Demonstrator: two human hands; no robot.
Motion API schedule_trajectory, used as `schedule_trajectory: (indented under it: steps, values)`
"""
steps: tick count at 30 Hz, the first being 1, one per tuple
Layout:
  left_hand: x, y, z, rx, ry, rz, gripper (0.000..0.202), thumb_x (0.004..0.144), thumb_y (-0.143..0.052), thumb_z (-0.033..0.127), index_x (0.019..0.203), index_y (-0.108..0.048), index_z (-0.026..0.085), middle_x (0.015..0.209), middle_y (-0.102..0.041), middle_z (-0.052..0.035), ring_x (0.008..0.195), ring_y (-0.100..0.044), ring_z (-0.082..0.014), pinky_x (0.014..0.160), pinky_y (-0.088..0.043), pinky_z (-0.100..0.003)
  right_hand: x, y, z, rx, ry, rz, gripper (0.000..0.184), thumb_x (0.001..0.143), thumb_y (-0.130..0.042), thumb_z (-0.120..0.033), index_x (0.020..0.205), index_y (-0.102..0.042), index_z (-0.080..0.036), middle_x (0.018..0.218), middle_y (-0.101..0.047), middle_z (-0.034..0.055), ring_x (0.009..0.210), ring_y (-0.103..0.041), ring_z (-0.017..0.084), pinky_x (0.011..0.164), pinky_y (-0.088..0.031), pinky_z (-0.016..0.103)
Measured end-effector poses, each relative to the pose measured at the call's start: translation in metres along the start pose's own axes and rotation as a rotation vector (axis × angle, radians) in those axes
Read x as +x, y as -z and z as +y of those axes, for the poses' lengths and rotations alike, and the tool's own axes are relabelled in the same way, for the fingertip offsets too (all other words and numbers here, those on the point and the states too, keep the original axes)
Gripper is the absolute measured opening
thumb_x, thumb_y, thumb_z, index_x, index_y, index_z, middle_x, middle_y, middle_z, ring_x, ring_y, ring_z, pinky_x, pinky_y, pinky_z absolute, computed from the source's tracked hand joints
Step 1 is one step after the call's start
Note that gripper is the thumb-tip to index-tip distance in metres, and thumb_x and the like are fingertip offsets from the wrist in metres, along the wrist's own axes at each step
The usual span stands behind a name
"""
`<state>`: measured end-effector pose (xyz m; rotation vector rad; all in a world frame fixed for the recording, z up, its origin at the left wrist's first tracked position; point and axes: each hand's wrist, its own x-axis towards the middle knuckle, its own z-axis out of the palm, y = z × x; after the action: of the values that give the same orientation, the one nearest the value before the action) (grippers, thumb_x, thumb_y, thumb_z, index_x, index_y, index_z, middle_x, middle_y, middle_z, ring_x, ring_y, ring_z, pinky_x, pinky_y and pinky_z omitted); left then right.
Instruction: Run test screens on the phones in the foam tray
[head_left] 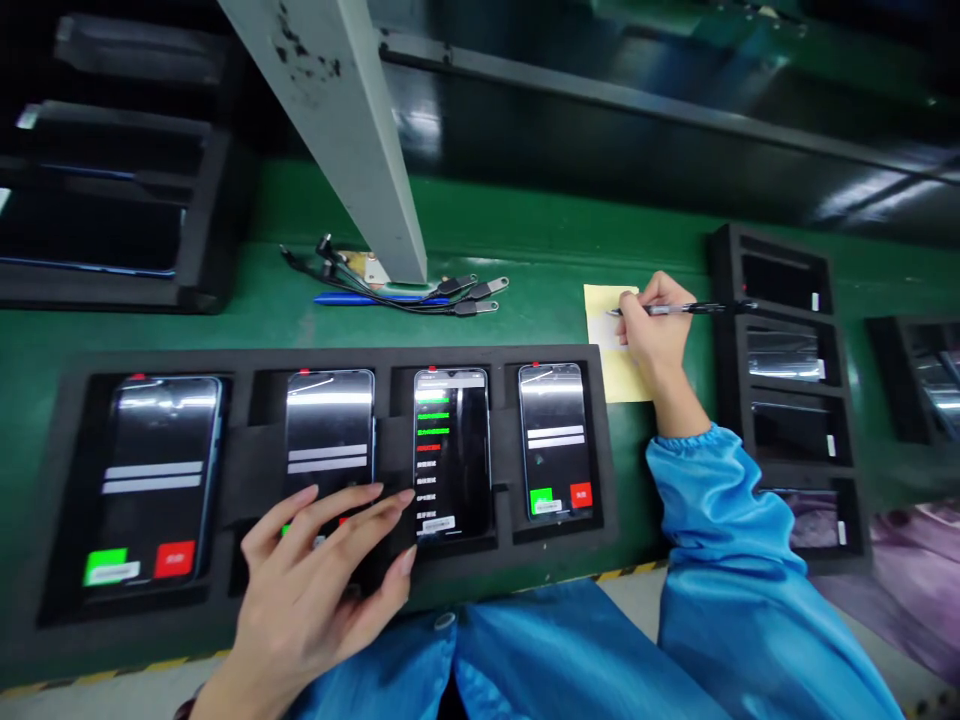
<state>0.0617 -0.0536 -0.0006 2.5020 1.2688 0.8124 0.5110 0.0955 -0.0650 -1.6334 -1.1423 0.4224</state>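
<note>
My right hand (660, 325) grips a black pen (694, 309), its tip at a yellow sheet of paper (611, 370) on the green bench. With fingers stretched out, my left hand (322, 570) lies over the lower part of the second phone (330, 415) in a black foam tray (517, 355). Its fingertips reach toward the third phone (457, 460), which shows a list in green, red and white text; contact cannot be told. The leftmost phone (161, 430) and the rightmost phone (555, 405) each show a green and a red square.
Black cables (390, 285) and a blue pen (337, 299) lie behind the tray, by the foot of a grey post (352, 130). Another foam tray (739, 400) with phones stands at right, a stacked one (195, 285) at upper left. A person's pink sleeve (911, 560) shows at lower right.
</note>
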Motion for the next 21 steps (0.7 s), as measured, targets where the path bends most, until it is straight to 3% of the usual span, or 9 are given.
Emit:
schedule_trajectory:
  steps: [7,15,21]
  values:
    - [0.000,0.000,-0.007,0.025,-0.043,-0.021,0.027,0.097,-0.078,0.026,0.122,-0.071,0.033,0.106,-0.089,0.0018,0.092,-0.082,-0.0261,0.102,-0.053,-0.054,0.002,0.000,0.005,-0.093,0.084,-0.001,0.039,0.084,-0.070,-0.018,0.066,-0.038,-0.031,0.049,-0.045,-0.0106,0.042,-0.046,0.013,0.044,-0.040,0.029]
    - [0.001,-0.002,-0.008,0.019,-0.073,0.023,0.029,0.093,-0.085,0.019,0.119,-0.074,0.023,0.104,-0.089,-0.0041,0.093,-0.082,-0.0242,0.118,-0.048,-0.047,0.002,0.001,0.006,-0.061,0.074,-0.030,0.039,0.081,-0.072,-0.019,0.064,-0.039,-0.031,0.048,-0.044,-0.0095,0.043,-0.040,0.012,0.046,-0.033,0.030]
    - [0.001,-0.001,-0.005,0.005,-0.059,0.022,0.028,0.093,-0.084,0.018,0.119,-0.074,0.023,0.103,-0.089,-0.0046,0.093,-0.082,-0.0244,0.119,-0.047,-0.046,0.003,0.001,0.005,-0.065,0.087,0.030,0.037,0.077,-0.068,-0.016,0.062,-0.038,-0.030,0.052,-0.040,-0.0077,0.049,-0.040,0.013,0.046,-0.032,0.029]
